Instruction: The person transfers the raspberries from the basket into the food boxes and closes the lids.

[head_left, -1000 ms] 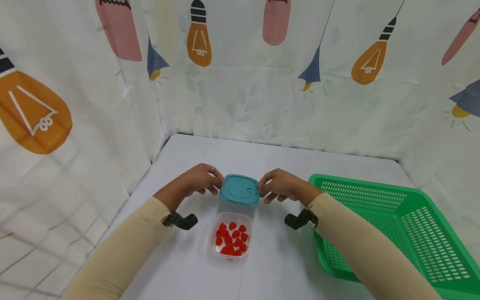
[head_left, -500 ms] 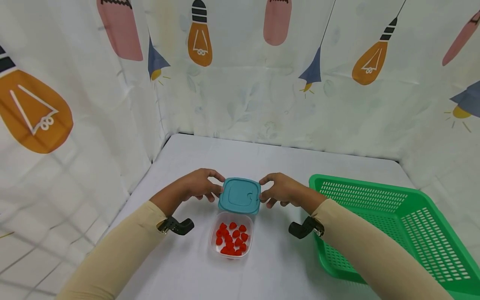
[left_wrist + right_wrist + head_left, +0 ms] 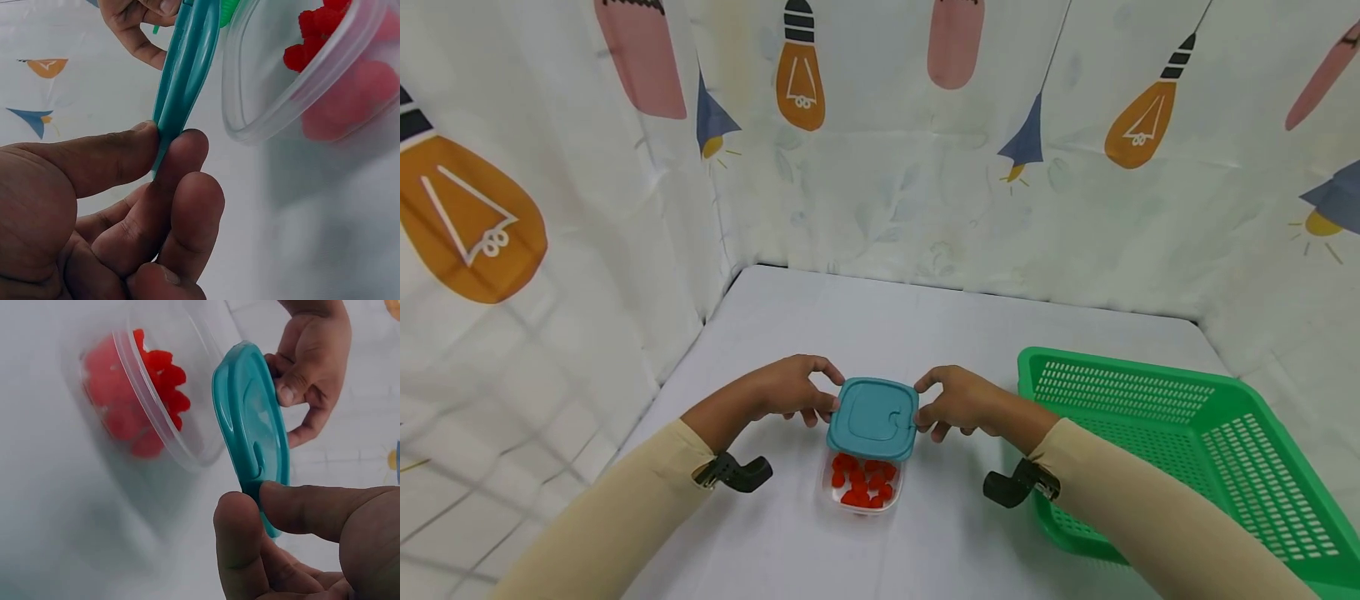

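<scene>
A teal plastic lid [image 3: 874, 417] is held between my two hands, over the far part of a clear plastic container [image 3: 880, 510]. My left hand [image 3: 795, 390] pinches the lid's left edge; the left wrist view shows thumb and fingertip on either side of the lid [image 3: 187, 69]. On the opposite edge, my right hand [image 3: 958, 402] pinches with thumb and finger, as the right wrist view shows beside the lid [image 3: 250, 419]. Several small red pieces [image 3: 861, 485] lie inside the container. Both wrist views show the lid tilted and apart from the container rim [image 3: 134, 381].
A large green perforated basket [image 3: 1120, 367] stands on the right, under my right forearm. White cloth covers the table [image 3: 760, 517]. Behind and to the left hang white curtains [image 3: 880, 192] printed with bulbs and lamps.
Both hands have brought the lid toward me, from beyond the container to over its far part. The lid now hides some of the red pieces. The container and basket have stayed put.
</scene>
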The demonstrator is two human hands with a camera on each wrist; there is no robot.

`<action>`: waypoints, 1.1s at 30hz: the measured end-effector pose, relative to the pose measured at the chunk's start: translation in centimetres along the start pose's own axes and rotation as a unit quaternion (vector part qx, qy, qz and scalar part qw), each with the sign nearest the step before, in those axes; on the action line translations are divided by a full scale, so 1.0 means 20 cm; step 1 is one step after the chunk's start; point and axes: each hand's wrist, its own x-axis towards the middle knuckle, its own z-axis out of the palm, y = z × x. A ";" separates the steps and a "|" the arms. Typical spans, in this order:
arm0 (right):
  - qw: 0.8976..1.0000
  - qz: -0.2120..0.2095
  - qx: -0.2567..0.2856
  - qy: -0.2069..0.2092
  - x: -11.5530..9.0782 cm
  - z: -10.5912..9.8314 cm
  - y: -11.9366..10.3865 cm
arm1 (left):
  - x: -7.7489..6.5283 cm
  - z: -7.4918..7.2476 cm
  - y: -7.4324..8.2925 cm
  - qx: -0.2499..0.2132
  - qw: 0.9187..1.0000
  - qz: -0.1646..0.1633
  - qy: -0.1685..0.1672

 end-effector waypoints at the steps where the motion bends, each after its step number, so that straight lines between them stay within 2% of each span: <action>1: 1.000 -0.001 -0.002 -0.002 -0.01 0.01 0.00 | -0.01 0.01 0.00 0.002 1.000 0.000 -0.001; 8: 1.000 -0.003 -0.007 -0.017 -0.06 0.06 -0.01 | -0.05 0.04 -0.03 0.016 1.000 0.002 -0.002; 17: 0.999 -0.006 -0.024 -0.036 -0.11 0.11 -0.01 | -0.13 0.08 -0.03 0.036 0.999 0.008 -0.004; 33: 0.998 -0.017 -0.028 -0.048 -0.16 0.17 0.00 | -0.18 0.14 -0.06 0.070 0.997 0.007 0.013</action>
